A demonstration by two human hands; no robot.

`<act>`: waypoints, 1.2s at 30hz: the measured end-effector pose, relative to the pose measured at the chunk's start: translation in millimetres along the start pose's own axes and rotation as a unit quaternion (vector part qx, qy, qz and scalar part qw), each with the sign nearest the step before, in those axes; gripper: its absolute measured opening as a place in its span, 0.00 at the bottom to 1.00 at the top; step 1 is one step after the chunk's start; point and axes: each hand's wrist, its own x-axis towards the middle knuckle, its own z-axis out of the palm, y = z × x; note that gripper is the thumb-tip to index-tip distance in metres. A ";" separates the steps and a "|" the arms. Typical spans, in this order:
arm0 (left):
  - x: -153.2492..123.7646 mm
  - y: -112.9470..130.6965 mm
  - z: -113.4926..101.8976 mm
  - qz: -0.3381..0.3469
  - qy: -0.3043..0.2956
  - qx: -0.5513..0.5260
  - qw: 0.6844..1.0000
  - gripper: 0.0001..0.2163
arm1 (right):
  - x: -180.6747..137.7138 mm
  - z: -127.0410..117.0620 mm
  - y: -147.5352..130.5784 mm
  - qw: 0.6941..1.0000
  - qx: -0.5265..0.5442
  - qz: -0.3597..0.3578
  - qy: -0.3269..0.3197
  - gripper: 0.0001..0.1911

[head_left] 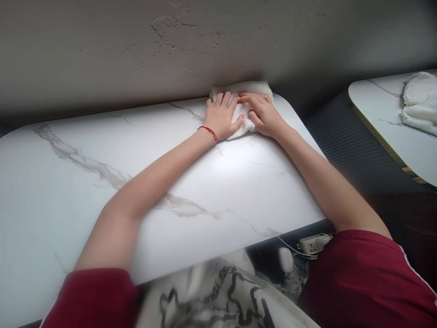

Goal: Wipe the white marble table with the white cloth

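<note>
A white cloth (249,86) lies at the far edge of a white marble-patterned tabletop (218,182), touching the wall side. My left hand (221,116), with a red bracelet (209,132) at its wrist, presses flat on the cloth's left part, fingers spread. On the right part of the same cloth rests my right hand (264,114). Its fingers point left toward my left hand, and its thumb stands apart from the index finger. Both palms hide much of the cloth, which looks loosely bunched under them.
A grey wall (136,59) with chipped patches runs along the table's far side. To the right, a second marble-patterned table (378,105) carries another white cloth (421,102). Below the near edge are a power strip (312,244) and a white cable.
</note>
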 end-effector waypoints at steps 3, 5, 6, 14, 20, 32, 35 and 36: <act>-0.2 0.4 -0.3 -0.001 0.000 0.004 1.000 0.29 | 0.1 0.0 0.1 1.000 0.003 0.004 -0.001 0.28; -0.8 0.9 -1.3 -0.001 -0.002 0.005 1.000 0.28 | -0.1 -0.3 -0.1 1.000 0.004 0.006 -0.002 0.28; -1.1 1.1 -1.9 -0.001 -0.002 0.005 1.000 0.28 | -0.1 -0.4 -0.3 1.000 0.005 0.007 -0.002 0.28; 0.5 -0.5 1.0 -0.002 0.001 -0.002 1.000 0.29 | -0.3 -1.5 -2.4 1.000 0.005 0.002 -0.001 0.28; 0.4 -0.3 0.4 -0.001 -0.001 -0.003 1.000 0.29 | -0.5 -1.5 -1.8 1.000 -0.006 0.004 -0.002 0.29; -2.5 -2.5 -3.1 0.012 -0.010 0.021 1.000 0.29 | -0.3 4.0 -6.5 1.000 -0.019 0.012 0.016 0.27; -28.5 6.0 -11.6 0.037 -0.029 0.056 0.997 0.31 | -23.5 1.4 -29.1 1.000 -0.024 0.001 0.021 0.26; -43.6 11.0 -14.8 0.047 -0.039 0.067 0.996 0.31 | -37.4 0.0 -41.6 0.999 -0.027 -0.003 0.022 0.27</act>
